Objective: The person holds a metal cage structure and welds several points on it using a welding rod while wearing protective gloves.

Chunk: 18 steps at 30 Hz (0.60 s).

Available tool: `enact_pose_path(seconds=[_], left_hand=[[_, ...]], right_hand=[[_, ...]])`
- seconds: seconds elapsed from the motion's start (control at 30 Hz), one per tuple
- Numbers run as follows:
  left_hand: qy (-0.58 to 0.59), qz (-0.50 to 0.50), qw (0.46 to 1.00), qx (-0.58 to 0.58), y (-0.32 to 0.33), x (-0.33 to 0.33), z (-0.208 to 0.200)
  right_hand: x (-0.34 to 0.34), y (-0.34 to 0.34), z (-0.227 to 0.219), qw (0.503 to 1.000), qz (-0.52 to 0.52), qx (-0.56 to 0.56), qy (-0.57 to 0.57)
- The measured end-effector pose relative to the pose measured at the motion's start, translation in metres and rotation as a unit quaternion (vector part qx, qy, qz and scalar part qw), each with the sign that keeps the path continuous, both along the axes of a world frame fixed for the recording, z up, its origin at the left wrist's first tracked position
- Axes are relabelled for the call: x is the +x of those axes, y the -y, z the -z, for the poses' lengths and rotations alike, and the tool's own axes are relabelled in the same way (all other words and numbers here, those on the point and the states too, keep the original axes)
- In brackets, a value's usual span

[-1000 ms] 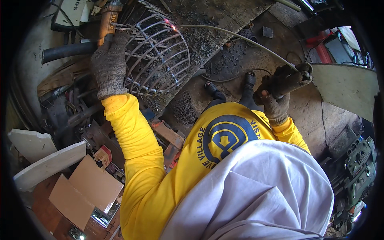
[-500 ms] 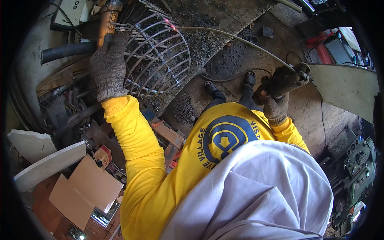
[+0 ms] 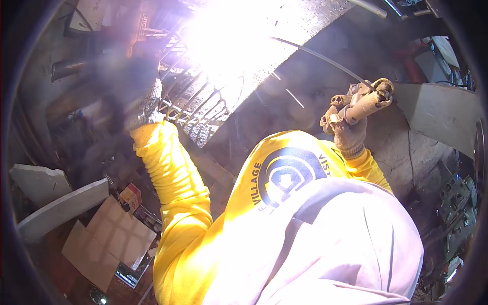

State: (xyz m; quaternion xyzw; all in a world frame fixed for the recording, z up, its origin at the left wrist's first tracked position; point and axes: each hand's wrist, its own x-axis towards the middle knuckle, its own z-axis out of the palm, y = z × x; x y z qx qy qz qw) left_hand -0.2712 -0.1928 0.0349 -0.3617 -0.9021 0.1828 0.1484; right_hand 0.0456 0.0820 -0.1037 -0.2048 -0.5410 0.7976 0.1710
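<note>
My gloved right hand [image 3: 347, 136] is wrapped round a welding electrode holder [image 3: 370, 105]. A long thin welding electrode [image 3: 325, 57] runs from it up and left into a glaring white arc, which hides the electrode's tip. My gloved left hand [image 3: 148, 104] is closed at the left edge of a curved metal-rod cage [image 3: 190, 96]; its fingers lie in dark haze. The cage rests on the metal work table [image 3: 328, 11], its upper part lost in the glare. Beyond my left hand, an orange-bodied power tool [image 3: 142, 28] shows faintly.
A dark pipe [image 3: 71, 68] lies left of my left hand. An opened cardboard box [image 3: 109, 239] and pale curved boards [image 3: 66, 211] are at lower left. At right stand a pale panel [image 3: 437, 109] and a dark machine part [image 3: 457, 213]. Thin bright spark streaks [image 3: 295, 98] cross below the table edge.
The small red glow at the electrode's tip has become a blinding arc with sparks and smoky haze. The visible electrode now ends in glare. Both hands stay in nearly the same places.
</note>
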Motion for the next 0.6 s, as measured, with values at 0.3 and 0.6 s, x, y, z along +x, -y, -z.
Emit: enact_pose_path(seconds=[0.3, 0.6], left_hand=[[-0.058, 0.064, 0.996, 0.001, 0.004, -0.004, 0.005], [0.023, -0.063, 0.994, 0.089, 0.010, -0.005, 0.021]], right_hand=[[0.001, -0.002, -0.002, 0.992, 0.011, -0.127, 0.008], [0.009, -0.006, 0.002, 0.996, 0.034, 0.063, 0.045]])
